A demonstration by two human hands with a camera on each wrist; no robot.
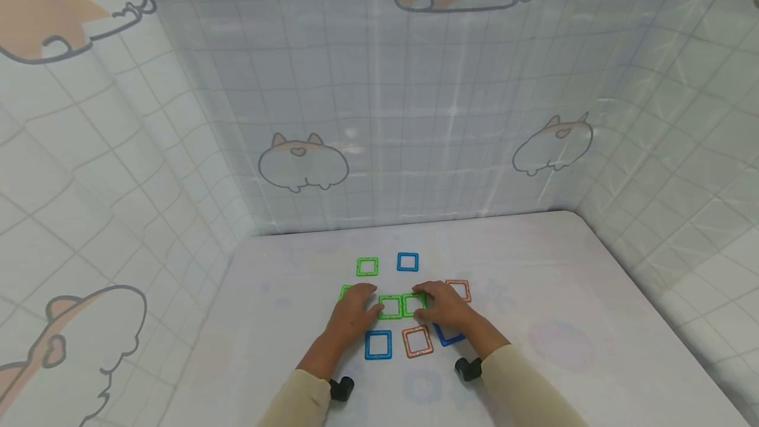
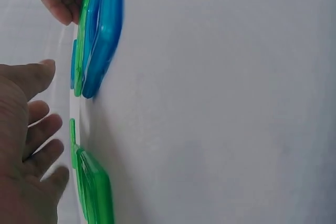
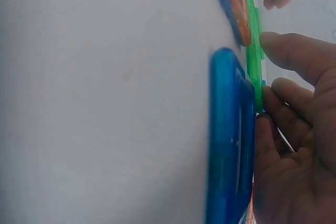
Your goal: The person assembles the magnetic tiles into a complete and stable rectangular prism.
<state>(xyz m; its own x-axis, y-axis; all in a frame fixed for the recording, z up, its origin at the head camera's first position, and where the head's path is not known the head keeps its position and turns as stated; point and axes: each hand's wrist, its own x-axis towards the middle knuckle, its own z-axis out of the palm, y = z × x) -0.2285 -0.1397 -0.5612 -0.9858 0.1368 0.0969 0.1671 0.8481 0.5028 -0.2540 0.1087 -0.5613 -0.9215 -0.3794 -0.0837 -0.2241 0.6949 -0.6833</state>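
Note:
Two green square frame tiles lie edge to edge in the middle of the table in the head view. My right hand point(image 1: 447, 308) pinches the right green tile point(image 1: 404, 306) between thumb and fingers. Beside the left green tile point(image 1: 391, 317) is my left hand point(image 1: 351, 313), its thumb close to that tile's edge. The left wrist view shows this hand point(image 2: 26, 129) with loosely bent fingers and nothing in them. Another green tile point(image 1: 344, 290) is partly hidden behind the left hand. A blue tile point(image 1: 450, 340) lies partly under the right hand.
Nearer me are a blue tile point(image 1: 378, 357) and an orange tile point(image 1: 421, 354). Farther back lie a green tile point(image 1: 367, 274) and a blue tile point(image 1: 408, 254), with an orange tile point(image 1: 458, 281) behind the right hand. Patterned curtains point(image 1: 415, 117) surround the white table point(image 1: 534, 269).

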